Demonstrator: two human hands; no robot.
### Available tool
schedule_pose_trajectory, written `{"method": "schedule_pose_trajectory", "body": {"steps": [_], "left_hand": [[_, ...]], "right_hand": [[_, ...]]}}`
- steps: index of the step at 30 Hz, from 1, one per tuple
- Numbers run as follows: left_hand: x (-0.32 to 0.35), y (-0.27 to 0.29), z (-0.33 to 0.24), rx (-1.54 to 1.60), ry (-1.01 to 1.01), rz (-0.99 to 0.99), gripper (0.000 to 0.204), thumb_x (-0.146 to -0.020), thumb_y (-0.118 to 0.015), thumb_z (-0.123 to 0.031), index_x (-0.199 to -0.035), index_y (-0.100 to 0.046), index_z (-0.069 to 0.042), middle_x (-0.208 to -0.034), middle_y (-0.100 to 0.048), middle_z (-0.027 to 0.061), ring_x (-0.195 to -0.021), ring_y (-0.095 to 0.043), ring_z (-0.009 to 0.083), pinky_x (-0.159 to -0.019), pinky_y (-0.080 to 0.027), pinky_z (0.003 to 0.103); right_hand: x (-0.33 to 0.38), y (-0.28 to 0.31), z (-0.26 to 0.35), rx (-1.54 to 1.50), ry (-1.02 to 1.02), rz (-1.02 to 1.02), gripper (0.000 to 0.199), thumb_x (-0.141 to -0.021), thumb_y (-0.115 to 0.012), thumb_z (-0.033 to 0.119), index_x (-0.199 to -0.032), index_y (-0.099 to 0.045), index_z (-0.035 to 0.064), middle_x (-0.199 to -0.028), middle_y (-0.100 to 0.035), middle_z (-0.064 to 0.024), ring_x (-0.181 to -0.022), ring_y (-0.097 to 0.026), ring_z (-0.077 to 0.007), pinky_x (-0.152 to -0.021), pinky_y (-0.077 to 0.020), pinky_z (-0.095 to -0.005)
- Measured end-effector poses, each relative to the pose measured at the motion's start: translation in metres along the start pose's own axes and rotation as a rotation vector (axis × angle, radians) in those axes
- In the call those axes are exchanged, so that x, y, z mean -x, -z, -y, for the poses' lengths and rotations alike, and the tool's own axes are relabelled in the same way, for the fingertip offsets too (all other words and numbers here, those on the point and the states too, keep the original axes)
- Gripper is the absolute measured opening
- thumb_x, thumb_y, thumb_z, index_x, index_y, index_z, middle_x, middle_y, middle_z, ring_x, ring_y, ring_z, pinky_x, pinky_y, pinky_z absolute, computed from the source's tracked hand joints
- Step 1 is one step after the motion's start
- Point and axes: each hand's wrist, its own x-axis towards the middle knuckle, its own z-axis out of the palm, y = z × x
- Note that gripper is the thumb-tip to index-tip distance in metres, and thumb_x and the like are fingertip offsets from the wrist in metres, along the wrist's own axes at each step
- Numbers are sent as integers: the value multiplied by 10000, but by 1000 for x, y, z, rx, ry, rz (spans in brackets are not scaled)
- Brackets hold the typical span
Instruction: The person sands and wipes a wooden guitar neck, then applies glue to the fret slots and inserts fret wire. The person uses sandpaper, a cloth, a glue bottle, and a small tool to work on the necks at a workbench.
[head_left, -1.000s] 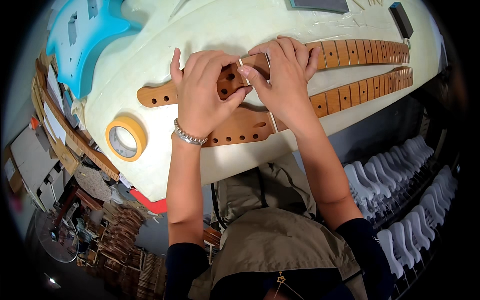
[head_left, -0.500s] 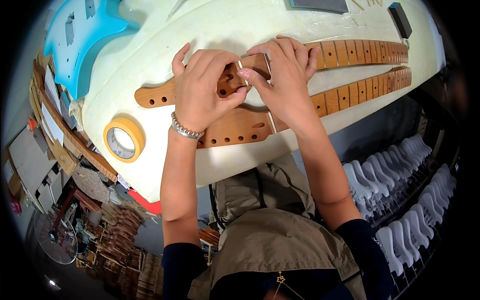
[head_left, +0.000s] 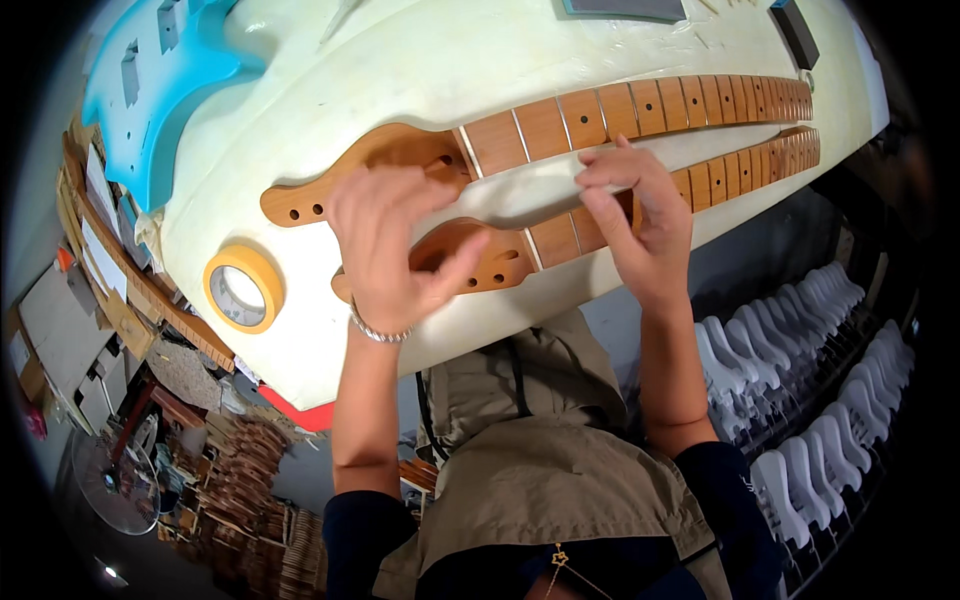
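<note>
A: Where are the hands?

B: Both are over the cream-coloured workbench [head_left: 620, 50]. The left hand [head_left: 395, 245] hovers above the headstock end of the nearer guitar neck [head_left: 600, 215], fingers spread and loosely curled, closed on nothing that can be seen. A silver bracelet [head_left: 378, 332] sits on that wrist.

A: And the right hand?

B: The right hand [head_left: 640, 215] is over the same neck's fretboard, a little way along from the headstock. Its thumb and forefinger are pinched together near the gap between the two necks. Whether they hold a thin strip of something cannot be told; nothing clear shows between them.

A: How do the necks lie?

B: Side by side, nearly parallel, headstocks toward the person's left. The farther guitar neck [head_left: 600, 115] lies untouched beyond the hands, its tuner holes showing.

A: Anything else on the bench?

B: A roll of yellow masking tape [head_left: 243, 290] lies flat near the left edge, well apart from the hands. A blue guitar body [head_left: 150, 90] rests at the far left corner. Below the bench on the right, rows of white guitar bodies [head_left: 800, 400] stand racked.
</note>
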Motion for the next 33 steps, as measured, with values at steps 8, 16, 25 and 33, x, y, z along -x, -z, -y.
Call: {"method": "schedule_pose_trajectory", "body": {"steps": [8, 16, 25, 33], "left_hand": [[21, -30, -48, 11, 161, 151, 565, -511, -776, -213, -1016, -564, -73, -989, -557, 76, -939, -515, 278, -872, -350, 419], [20, -35, -45, 24, 160, 127, 455, -523, -748, -185, -936, -578, -98, -918, -558, 34, -897, -519, 227, -855, -348, 396], [19, -34, -38, 41, 114, 147, 425, -534, -756, -195, -915, -595, -97, -900, -573, 14, -870, -534, 190, -843, -346, 380], [13, -17, -42, 14, 154, 150, 506, -570, -766, -264, -1009, -588, -86, -959, -572, 43, -912, -532, 238, -860, -322, 385]], "right_hand": [[15, -5, 6, 331, -2, 279, 281, -679, -728, 211, -929, -624, 134, -945, -536, -43, -1013, -479, -239, -1062, -183, -460], [11, -6, 12, 343, -43, 324, 281, -683, -725, 254, -903, -613, 120, -883, -531, -40, -960, -493, -230, -1028, -210, -432], [7, -11, 14, 368, -87, 323, 257, -643, -741, 161, -857, -607, 112, -868, -524, -57, -946, -480, -263, -969, -246, -417], [7, -18, 16, 410, -102, 298, 239, -636, -737, 118, -827, -595, 105, -842, -529, -52, -926, -487, -255, -929, -268, -407]]}}
